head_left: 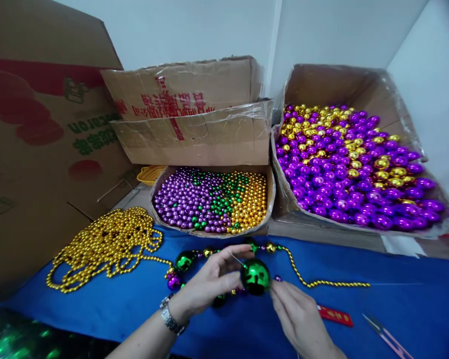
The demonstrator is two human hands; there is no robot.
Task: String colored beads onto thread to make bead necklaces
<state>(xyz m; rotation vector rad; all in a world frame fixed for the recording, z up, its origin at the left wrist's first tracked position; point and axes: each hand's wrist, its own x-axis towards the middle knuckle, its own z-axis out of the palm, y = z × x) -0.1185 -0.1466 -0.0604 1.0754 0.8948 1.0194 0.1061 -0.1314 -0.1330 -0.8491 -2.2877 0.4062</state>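
Note:
A large shiny green bead (pixel 256 277) is between my hands. My left hand (pixel 211 279), with a metal watch on its wrist, is at the bead's left side, its fingers curled around a thin needle (pixel 237 259) that points toward the bead. My right hand (pixel 297 314) is closed at the bead's lower right edge; its fingertips are partly hidden. A small purple bead (pixel 277 278) shows just above them. Behind my hands, a strand of green, gold and purple beads (pixel 183 261) lies on the blue cloth, partly covered, with a gold bead chain (pixel 322 283) running right.
A pile of gold bead chain (pixel 108 244) lies left. One cardboard box (pixel 213 144) holds small purple, green and gold beads; another box (pixel 344 85) holds larger purple and gold ones. Thread snips (pixel 387 336) and a red packet (pixel 336 315) lie right. A tall carton (pixel 41 149) stands left.

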